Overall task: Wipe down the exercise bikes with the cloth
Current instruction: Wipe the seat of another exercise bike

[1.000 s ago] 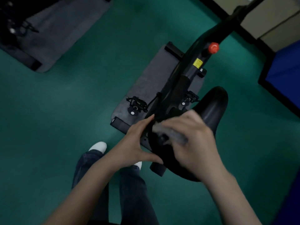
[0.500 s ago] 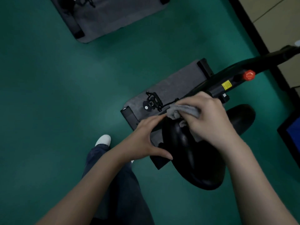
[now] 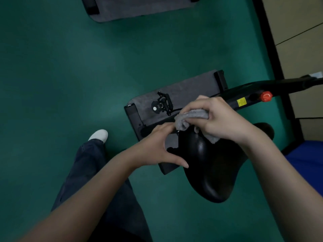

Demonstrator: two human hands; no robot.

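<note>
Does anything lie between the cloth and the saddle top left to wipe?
Nothing visible does. The right hand grips the cloth against the front end of the saddle, and the top behind it lies bare. The left hand rests at the saddle's left edge, fingertips by the cloth, beside the path rather than across it.

Floor (image 3: 70, 67): plain teal-green. Cloth (image 3: 190, 117): mid-grey, at centre. Saddle (image 3: 213, 172): glossy black, 5 o'clock. Bike frame (image 3: 262, 86): black, with yellow label (image 3: 241, 102) and red knob (image 3: 266, 96), 3 o'clock. Mat (image 3: 183, 88) under it and second mat (image 3: 139, 7) at 12 o'clock: charcoal grey. Shoe (image 3: 99, 135): white, 9 o'clock. Trouser leg (image 3: 87, 163): dark blue. Pad (image 3: 305, 154): bright blue, toward 4 o'clock.
</note>
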